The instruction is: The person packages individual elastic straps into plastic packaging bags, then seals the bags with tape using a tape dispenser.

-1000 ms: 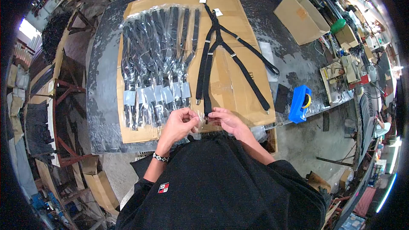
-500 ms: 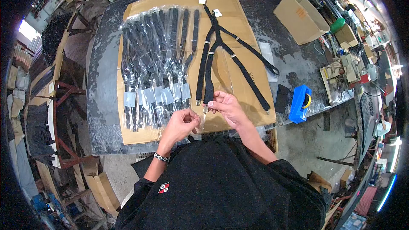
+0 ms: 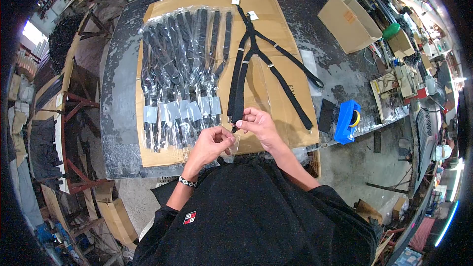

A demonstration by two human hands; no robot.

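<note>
Black suspenders (image 3: 238,88) lie spread on a cardboard sheet (image 3: 276,15), with white tags at their top. My right hand (image 3: 258,127) pinches the lower end of one strap, by its clip (image 3: 234,129). Just left of that clip, my left hand (image 3: 213,143) has thumb and fingers pressed together; a bit of clear plastic shows by the fingertips, and whether they grip it is unclear. To the left lie several black suspenders in clear plastic bags (image 3: 182,69), with grey cards near their lower ends.
A blue tape dispenser (image 3: 346,122) stands at the right of the dark table (image 3: 120,79). An open cardboard box (image 3: 349,22) is at the back right, near a cluttered bench (image 3: 394,81). A flat clear plastic bag (image 3: 309,64) lies beside the cardboard sheet.
My right hand has shifted slightly left with the strap end, bringing its clip closer to my left hand. The clip has turned and now looks dark. My left hand has barely moved.
</note>
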